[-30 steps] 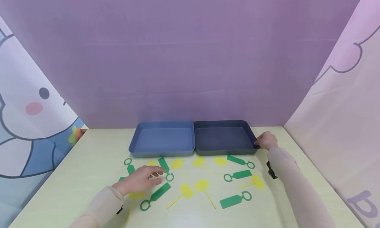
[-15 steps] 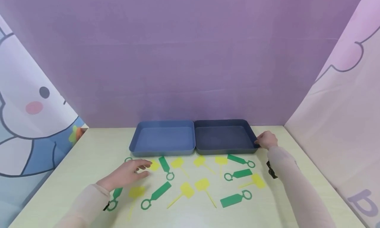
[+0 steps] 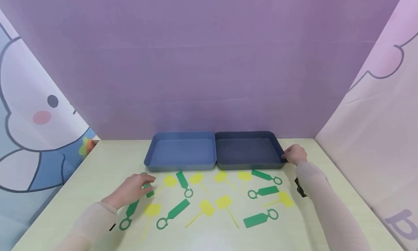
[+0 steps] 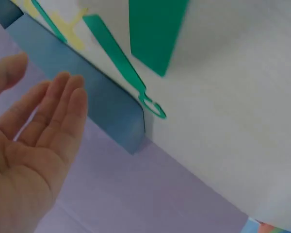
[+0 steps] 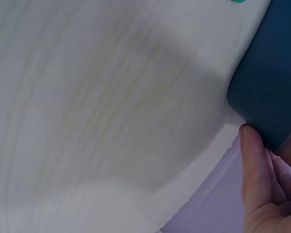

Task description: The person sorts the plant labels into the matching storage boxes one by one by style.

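Observation:
My left hand point(image 3: 130, 189) hovers over the left side of the table with its fingers extended, holding nothing. Below and beside it lie green tags with ring ends, one point(image 3: 132, 209) near the wrist and another partly hidden by the fingers. In the left wrist view the palm and straight fingers of that hand point(image 4: 43, 141) show, apart from a green ring tag point(image 4: 119, 53). My right hand point(image 3: 295, 154) pinches the right wall of the dark navy tray point(image 3: 251, 167); thumb and fingers lie on either side of its rim in the right wrist view.
A lighter blue tray point(image 3: 181, 167) stands against the navy one, near the purple backdrop point(image 3: 209, 62). Several yellow tags with thin stems point(image 3: 207, 208) and green ring tags point(image 3: 256, 220) lie spread over the pale table point(image 3: 107, 156). Printed cloth walls rise on both sides.
My left hand has moved leftward, away from the middle tags, uncovering several green and yellow tags. The right hand has stayed at the navy tray's side.

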A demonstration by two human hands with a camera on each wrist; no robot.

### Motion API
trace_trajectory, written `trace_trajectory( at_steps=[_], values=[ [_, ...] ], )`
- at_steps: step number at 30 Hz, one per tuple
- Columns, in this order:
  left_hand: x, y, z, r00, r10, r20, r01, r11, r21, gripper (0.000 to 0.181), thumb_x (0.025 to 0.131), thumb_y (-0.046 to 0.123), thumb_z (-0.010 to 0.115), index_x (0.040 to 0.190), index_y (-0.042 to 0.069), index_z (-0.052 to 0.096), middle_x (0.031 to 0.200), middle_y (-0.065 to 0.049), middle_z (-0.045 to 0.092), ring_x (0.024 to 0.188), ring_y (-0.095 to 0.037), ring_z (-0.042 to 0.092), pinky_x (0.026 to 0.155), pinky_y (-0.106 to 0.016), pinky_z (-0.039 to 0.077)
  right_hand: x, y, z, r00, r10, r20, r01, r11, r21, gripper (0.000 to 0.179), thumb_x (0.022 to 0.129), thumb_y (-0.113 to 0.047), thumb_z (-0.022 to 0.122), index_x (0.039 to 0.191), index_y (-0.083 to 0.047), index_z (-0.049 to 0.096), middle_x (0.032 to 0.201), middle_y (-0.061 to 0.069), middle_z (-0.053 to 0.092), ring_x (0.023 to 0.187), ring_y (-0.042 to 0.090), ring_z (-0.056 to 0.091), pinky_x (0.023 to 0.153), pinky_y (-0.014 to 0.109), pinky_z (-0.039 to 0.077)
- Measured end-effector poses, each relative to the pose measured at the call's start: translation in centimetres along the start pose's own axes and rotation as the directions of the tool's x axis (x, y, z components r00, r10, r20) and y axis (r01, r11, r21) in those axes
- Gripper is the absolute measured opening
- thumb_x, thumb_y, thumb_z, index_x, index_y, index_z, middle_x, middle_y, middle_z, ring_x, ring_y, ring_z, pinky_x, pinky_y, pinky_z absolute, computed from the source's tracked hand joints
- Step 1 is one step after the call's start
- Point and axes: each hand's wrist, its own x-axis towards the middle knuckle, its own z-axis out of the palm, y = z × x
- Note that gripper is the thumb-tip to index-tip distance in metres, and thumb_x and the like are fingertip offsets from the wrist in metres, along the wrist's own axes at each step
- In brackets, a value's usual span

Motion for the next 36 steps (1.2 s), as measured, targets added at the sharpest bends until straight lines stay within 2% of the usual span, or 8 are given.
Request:
trace_trajectory(
  at_steps=[7,11,13,15,17,20,25,36],
  values=[
    [0.6,0.9,1.6,0.998,-0.064,-0.026,0.065,0.998,0.023,0.023,0.077,0.011,0.070,0.097,0.000,0.069,0.088,-0.007,0.069,0.081,-0.022,0.064,0.074,-0.038,0.052,0.0,0.0,0.1,1.000,0.000,-0.003,0.000,1.000,0.008,0.032,0.080,-0.011,0.065,0.105,0.010,0.061,0.094,0.022,0.067,0.077,0.028,0.064,0.085,0.051,0.045],
    [1.0,1.0,2.5,0.996,-0.075,-0.054,0.080,0.993,0.086,0.017,0.074,0.011,0.073,0.089,0.003,0.071,0.081,-0.003,0.067,0.074,-0.017,0.060,0.069,-0.034,0.051,-0.1,0.1,0.2,1.000,-0.015,-0.011,0.015,1.000,0.002,0.032,0.080,-0.010,0.065,0.104,0.011,0.061,0.092,0.023,0.067,0.069,0.023,0.065,0.085,0.053,0.045],
    [1.2,1.0,2.9,0.995,-0.078,-0.061,0.084,0.992,0.094,0.010,0.072,0.010,0.074,0.076,0.003,0.068,0.068,0.002,0.059,0.064,-0.014,0.053,0.060,-0.029,0.045,-0.2,0.1,0.2,1.000,-0.022,-0.012,0.022,1.000,0.000,0.033,0.080,-0.009,0.065,0.105,0.011,0.061,0.093,0.023,0.067,0.066,0.020,0.065,0.086,0.053,0.045],
    [1.3,1.0,3.2,0.995,-0.080,-0.067,0.086,0.992,0.095,0.018,0.071,0.010,0.074,0.063,0.005,0.060,0.058,0.004,0.045,0.057,-0.011,0.040,0.054,-0.025,0.034,-0.2,0.0,0.2,1.000,-0.024,-0.009,0.024,1.000,0.000,0.032,0.080,-0.009,0.065,0.105,0.011,0.061,0.094,0.024,0.067,0.064,0.019,0.065,0.086,0.053,0.045],
    [1.5,1.0,3.4,0.994,-0.085,-0.068,0.091,0.992,0.088,0.027,0.071,0.011,0.074,0.057,0.008,0.052,0.056,0.003,0.035,0.056,-0.012,0.032,0.053,-0.025,0.026,-0.2,0.0,0.2,1.000,-0.028,-0.007,0.028,1.000,0.000,0.033,0.080,-0.009,0.065,0.105,0.011,0.061,0.094,0.023,0.067,0.065,0.018,0.065,0.086,0.053,0.044],
    [1.7,1.1,3.5,0.994,-0.079,-0.079,0.088,0.990,0.111,0.025,0.071,0.012,0.075,0.058,0.010,0.053,0.057,0.004,0.043,0.056,-0.012,0.036,0.053,-0.025,0.032,-0.1,0.0,0.1,0.999,-0.033,-0.009,0.033,0.999,-0.005,0.033,0.080,-0.010,0.065,0.105,0.011,0.061,0.094,0.023,0.067,0.068,0.022,0.065,0.086,0.052,0.045],
    [2.2,1.2,3.7,0.994,-0.081,-0.078,0.091,0.987,0.134,0.010,0.071,0.009,0.075,0.067,0.008,0.065,0.067,0.001,0.062,0.062,-0.013,0.054,0.059,-0.030,0.048,0.0,0.0,0.0,0.999,-0.032,-0.010,0.032,0.999,-0.007,0.033,0.079,-0.010,0.065,0.104,0.011,0.061,0.095,0.024,0.066,0.069,0.022,0.065,0.083,0.050,0.046],
    [2.8,1.3,3.7,0.984,-0.167,-0.054,0.173,0.978,0.115,0.005,0.074,0.004,0.069,0.070,0.005,0.068,0.070,-0.002,0.065,0.066,-0.018,0.061,0.064,-0.035,0.052,0.0,0.1,0.2,1.000,-0.019,-0.008,0.019,1.000,0.005,0.032,0.080,-0.010,0.064,0.105,0.011,0.061,0.096,0.024,0.065,0.070,0.023,0.064,0.081,0.049,0.047]
  ],
)
